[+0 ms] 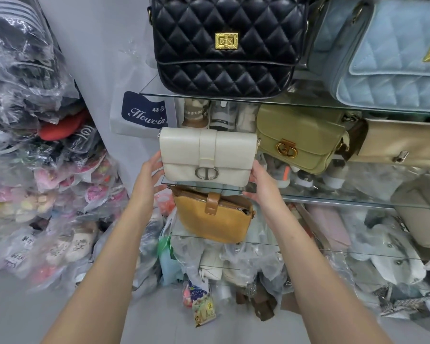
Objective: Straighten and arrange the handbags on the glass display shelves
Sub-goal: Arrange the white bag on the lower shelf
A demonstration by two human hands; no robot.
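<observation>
Fingers (157,158) of the left hand (151,170) pressed flat together against the left end of the white handbag (206,155); fingers (255,170) of the right hand (262,184) likewise closed up against its right end, thumb below near the shelf edge; bag clamped upright between the two palms, flap and silver clasp facing out, base resting at the left front corner of the middle glass shelf (333,194); both bare forearms reaching up from the bottom of the view.

Directly beneath, on a lower glass shelf (258,243), tan handbag (216,217) tilted, zip uppermost, brown strap tab over the top; under that, loose plastic-wrapped goods heaped on the grey floor, a colourful snack packet (204,307) among them.

Just right of the white handbag, on the same shelf level, olive-green handbag (301,137) leaning, gold round clasp forward; beyond it to the right a beige bag (405,142) lying partly out of view.

Further up, on the top glass shelf (233,98), black quilted handbag (224,43) upright with a gold square clasp; beside it to the right a pale blue quilted handbag (387,55), tilted, touching or nearly touching the black one, hard to tell which.

Off to the left, apart from the shelves, a tall pile of plastic-bagged items (40,150) against the wall.
</observation>
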